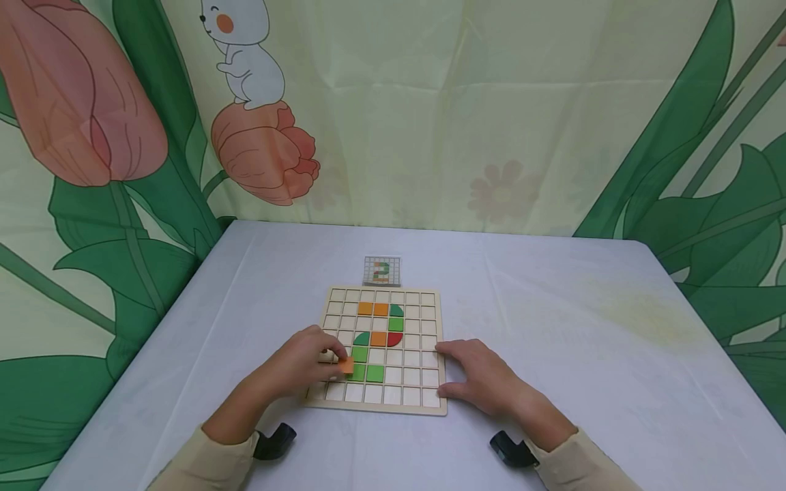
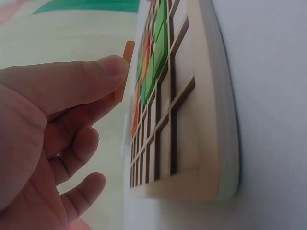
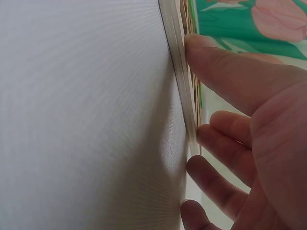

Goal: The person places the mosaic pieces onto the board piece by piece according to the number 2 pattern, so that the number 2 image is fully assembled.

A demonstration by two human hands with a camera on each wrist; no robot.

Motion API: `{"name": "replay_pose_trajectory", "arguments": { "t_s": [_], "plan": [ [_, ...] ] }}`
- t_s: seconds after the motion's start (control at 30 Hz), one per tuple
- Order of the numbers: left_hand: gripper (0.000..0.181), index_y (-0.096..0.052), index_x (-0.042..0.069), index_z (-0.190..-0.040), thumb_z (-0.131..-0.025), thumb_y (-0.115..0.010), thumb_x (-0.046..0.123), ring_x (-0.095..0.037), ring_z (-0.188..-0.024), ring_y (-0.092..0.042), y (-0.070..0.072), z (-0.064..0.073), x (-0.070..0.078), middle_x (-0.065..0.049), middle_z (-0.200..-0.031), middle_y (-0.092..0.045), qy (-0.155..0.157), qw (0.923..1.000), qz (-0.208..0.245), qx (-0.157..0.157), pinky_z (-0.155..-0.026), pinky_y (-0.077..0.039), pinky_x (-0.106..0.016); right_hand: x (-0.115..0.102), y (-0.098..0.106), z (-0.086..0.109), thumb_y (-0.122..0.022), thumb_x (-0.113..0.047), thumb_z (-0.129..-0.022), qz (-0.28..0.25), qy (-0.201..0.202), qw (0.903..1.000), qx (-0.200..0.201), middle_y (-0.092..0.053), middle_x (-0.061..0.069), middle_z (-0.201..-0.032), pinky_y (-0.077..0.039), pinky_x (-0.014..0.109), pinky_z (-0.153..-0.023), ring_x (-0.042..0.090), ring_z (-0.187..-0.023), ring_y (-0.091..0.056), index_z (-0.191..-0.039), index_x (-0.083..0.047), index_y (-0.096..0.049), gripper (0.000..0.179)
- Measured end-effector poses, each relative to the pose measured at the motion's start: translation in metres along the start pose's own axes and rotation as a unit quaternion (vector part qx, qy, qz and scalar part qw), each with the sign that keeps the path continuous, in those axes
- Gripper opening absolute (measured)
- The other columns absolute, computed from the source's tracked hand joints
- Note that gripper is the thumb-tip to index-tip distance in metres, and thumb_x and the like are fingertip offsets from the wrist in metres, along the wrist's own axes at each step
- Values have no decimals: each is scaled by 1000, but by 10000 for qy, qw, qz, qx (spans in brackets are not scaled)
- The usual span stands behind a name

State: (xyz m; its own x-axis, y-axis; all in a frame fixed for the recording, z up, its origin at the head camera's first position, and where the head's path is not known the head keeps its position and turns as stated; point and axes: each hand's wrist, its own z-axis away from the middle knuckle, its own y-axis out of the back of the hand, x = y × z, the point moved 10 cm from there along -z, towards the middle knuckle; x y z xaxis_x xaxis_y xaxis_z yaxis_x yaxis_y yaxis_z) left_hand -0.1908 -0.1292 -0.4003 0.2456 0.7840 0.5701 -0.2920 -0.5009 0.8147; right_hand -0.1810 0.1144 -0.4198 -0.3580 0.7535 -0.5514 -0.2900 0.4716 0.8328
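Observation:
A square wooden grid board point(image 1: 413, 394) lies on the table, with flat coloured tiles set in some cells. My left hand point(image 1: 302, 365) pinches an orange square tile point(image 2: 125, 72) between thumb and fingertip, just above the board's lower left part. Near that tile sit several light green square tiles point(image 1: 374, 374). Higher up are orange squares point(image 1: 381, 309), dark green quarter-round tiles point(image 1: 362, 339) and a red quarter-round tile point(image 1: 394, 339). At the board's right edge, my right hand point(image 1: 485, 377) touches the frame with thumb and fingertips, its fingers loosely bent.
Behind the board is a small pattern card point(image 1: 382, 271) showing a similar coloured figure on a grid. A white cloth point(image 1: 552, 307) covers the table. A printed curtain point(image 1: 417, 136) hangs at the table's far edge. Each wrist wears a black device point(image 1: 275, 442).

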Motion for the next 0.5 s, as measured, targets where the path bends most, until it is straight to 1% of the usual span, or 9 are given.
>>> {"name": "replay_pose_trajectory", "arguments": {
  "t_s": [0.1, 0.3, 0.4, 0.5],
  "plan": [
    [13, -74, 23, -85, -83, -82, 13, -14, -90, -50, -4, -3, 7, 11, -89, -60, -213, 9998, 35, -6, -73, -46, -32, 1, -1, -1, -84, -27, -81, 31, -48, 10000, 4, -58, 8, -136, -39, 48, -106, 30, -128, -49, -137, -6, -58, 65],
    [11, -74, 22, -85, -83, -83, 16, -14, -85, -50, -9, -9, 24, 17, -82, -61, -754, 9971, -36, 8, -69, -44, -29, 0, -1, 0, -84, -27, -81, 41, -1, 10000, -1, -57, 9, -137, -39, 49, -107, 31, -128, -49, -137, -5, -58, 65],
    [9, -74, 23, -85, -84, -83, 19, -14, -85, -50, -13, -12, 28, 19, -81, -61, -820, 9966, -49, -35, -69, -44, -30, 0, -1, 0, -83, -26, -81, 22, 13, 10000, -7, -57, 9, -136, -39, 49, -107, 31, -128, -49, -137, -5, -58, 65],
    [9, -74, 23, -86, -84, -83, 22, -14, -86, -49, -17, -14, 31, 18, -81, -59, -788, 9968, -35, -96, -68, -44, -30, 0, -1, -1, -83, -26, -82, 15, 40, 10000, -9, -57, 10, -136, -39, 49, -106, 32, -128, -49, -137, -5, -58, 64]
  ]
}}
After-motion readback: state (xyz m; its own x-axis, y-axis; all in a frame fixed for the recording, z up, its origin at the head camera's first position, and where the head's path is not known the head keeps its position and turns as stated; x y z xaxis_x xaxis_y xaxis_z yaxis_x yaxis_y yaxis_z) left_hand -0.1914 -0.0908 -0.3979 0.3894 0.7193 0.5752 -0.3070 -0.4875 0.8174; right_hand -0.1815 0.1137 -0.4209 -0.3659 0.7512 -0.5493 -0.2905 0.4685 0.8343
